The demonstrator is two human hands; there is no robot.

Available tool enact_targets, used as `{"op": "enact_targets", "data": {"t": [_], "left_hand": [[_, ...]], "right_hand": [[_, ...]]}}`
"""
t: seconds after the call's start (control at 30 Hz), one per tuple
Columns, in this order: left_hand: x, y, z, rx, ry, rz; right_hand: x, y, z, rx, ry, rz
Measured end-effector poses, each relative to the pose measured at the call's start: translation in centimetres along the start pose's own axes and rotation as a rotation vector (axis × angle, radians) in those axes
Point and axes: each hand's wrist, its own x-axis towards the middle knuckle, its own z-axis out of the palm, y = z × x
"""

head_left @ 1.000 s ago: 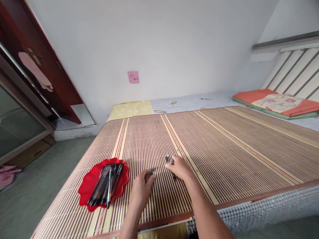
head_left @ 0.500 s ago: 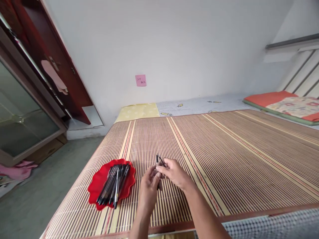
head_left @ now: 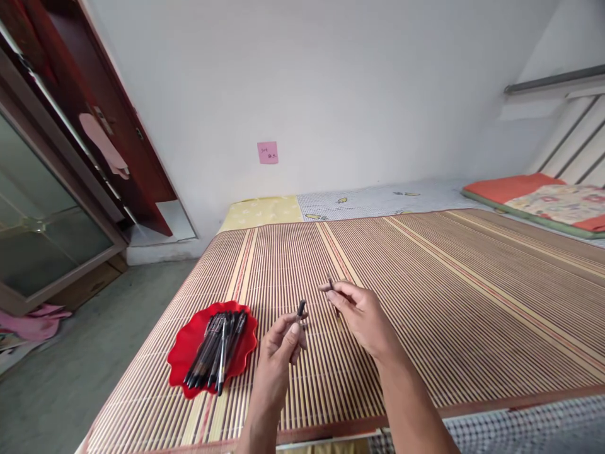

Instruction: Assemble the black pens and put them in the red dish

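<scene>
My left hand [head_left: 282, 343] is closed, thumb against fingers, on a black pen part [head_left: 301, 308] that sticks up above the fingertips. To its right and a little higher, my right hand [head_left: 357, 310] pinches a slim dark pen piece [head_left: 329, 281] with a narrow tip. The two hands are apart, and fingers cover much of both pieces. Left of my left hand, a red scalloped plate [head_left: 179, 350] holds a pile of several black pens [head_left: 208, 353], one with a silvery clear barrel.
A striped bamboo mat [head_left: 401, 302] covers the bed under my hands. A folded orange and floral quilt [head_left: 534, 189] lies at the far right. A pink note [head_left: 268, 152] is stuck on the white wall. Grey floor [head_left: 137, 315] runs along the bed's left edge.
My hands were together on the pen and have parted. The right hand has moved up and right with the slim piece; the left keeps the black part.
</scene>
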Motion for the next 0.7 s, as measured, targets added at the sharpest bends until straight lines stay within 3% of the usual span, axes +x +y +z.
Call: {"op": "enact_targets", "data": {"t": [0.27,0.7], "left_hand": [[0.06,-0.10,0.14,0.051,-0.078,-0.068],[-0.26,0.32,0.25,0.060,-0.162,-0.108]], "right_hand": [[-0.80,-1.08,0.32,0.356,0.295,-0.093],[-0.65,-0.66,0.44,0.438,0.315,-0.101]]}}
